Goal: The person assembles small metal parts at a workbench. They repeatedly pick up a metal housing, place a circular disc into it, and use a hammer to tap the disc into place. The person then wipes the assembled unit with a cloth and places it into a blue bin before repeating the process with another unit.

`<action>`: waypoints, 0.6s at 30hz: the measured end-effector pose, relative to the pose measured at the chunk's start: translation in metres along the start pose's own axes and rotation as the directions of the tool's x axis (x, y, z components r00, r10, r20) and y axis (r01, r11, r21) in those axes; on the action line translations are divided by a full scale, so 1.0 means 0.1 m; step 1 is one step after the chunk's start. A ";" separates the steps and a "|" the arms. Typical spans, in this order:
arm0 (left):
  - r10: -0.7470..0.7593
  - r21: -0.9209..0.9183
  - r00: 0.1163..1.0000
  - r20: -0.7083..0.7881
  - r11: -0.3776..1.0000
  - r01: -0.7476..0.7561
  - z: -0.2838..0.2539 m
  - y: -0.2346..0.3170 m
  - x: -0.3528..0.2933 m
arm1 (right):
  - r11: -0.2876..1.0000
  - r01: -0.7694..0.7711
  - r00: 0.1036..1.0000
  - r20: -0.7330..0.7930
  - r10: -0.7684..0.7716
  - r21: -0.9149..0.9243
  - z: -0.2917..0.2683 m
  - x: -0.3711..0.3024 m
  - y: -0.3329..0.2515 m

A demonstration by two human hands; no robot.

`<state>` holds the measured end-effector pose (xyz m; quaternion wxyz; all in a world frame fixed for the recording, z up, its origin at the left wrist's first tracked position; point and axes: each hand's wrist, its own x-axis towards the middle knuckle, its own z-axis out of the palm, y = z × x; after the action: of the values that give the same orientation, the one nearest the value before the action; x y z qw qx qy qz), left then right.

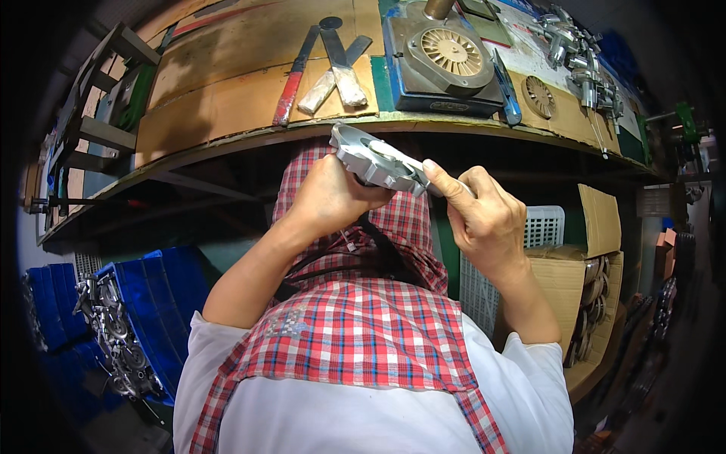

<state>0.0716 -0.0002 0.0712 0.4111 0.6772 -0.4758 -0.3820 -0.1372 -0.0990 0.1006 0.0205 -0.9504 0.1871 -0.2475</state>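
Observation:
In front of my apron, just below the bench edge, my left hand [330,194] is closed round a grey cast metal part [380,168] with a scalloped rim, held tilted. My right hand [488,218] grips a slim, pale tool [403,157], its index finger stretched along it. The tool lies over the upper face of the casting; its exact kind cannot be made out, as the fingers cover most of it. My left fingertips are hidden under the casting.
On the cardboard-covered bench [219,113] lie flat files with red and white-wrapped grips [348,85], a metal fixture [446,60], a blue-handled tool [508,94], a round finned disc [539,97] and several castings [586,72]. Blue bins [155,303] stand left, a carton [563,291] right.

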 end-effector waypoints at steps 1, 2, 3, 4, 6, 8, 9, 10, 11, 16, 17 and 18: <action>-0.019 -0.012 1.000 0.017 1.000 0.019 0.02 -0.11 0.03 | 0.999 -0.024 1.000 -0.001 0.024 -0.046 -0.01 0.02 0.02; -0.038 -0.024 0.999 0.034 0.999 0.039 0.03 -0.17 0.05 | 0.995 -0.048 0.999 -0.003 0.048 -0.091 -0.02 0.04 0.04; -0.026 -0.015 0.999 0.028 1.000 0.026 0.03 -0.18 0.06 | 0.987 -0.074 0.997 -0.004 0.074 -0.140 -0.02 0.05 0.06; -0.013 -0.007 1.000 0.021 1.000 0.014 0.04 -0.18 0.06 | 0.989 -0.148 0.989 0.019 0.148 -0.002 -0.03 0.04 0.07; 0.005 0.005 1.000 -0.012 1.000 -0.005 0.05 -0.17 0.06 | 0.918 -0.290 0.957 0.094 0.275 0.269 -0.05 0.03 0.10; 0.017 0.012 0.998 -0.064 1.000 -0.016 0.06 -0.16 0.07 | 0.771 -0.452 0.890 0.284 0.357 0.448 -0.08 0.05 0.09; 0.057 0.047 0.996 -0.069 0.997 -0.054 0.07 -0.17 0.08 | 0.694 -0.514 0.855 0.363 0.370 0.503 -0.09 0.06 0.09; 0.096 0.082 0.993 -0.072 0.993 -0.090 0.09 -0.20 0.09 | 0.608 -0.574 0.817 0.441 0.373 0.548 -0.09 0.07 0.08; 0.136 0.117 0.988 -0.076 0.985 -0.126 0.11 -0.23 0.10 | 0.515 -0.629 0.775 0.516 0.364 0.582 -0.08 0.09 0.08; 0.110 0.184 0.994 -0.019 0.977 -0.105 0.09 -0.23 0.15 | 0.264 -0.691 0.712 0.573 0.406 0.673 -0.09 0.20 0.28; 0.067 0.213 0.997 0.033 0.974 -0.073 0.06 -0.19 0.11 | 0.302 -0.674 0.729 0.540 0.420 0.674 -0.15 0.26 0.37; 0.032 0.161 0.999 0.033 0.986 -0.036 0.06 -0.26 0.10 | 0.328 -0.631 0.756 0.463 0.463 0.703 -0.23 0.35 0.51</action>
<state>0.0771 -0.0059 0.0438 0.3543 0.6942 -0.5228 -0.3452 -0.1372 -0.1578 0.1302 0.5644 -0.7191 0.3543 -0.1970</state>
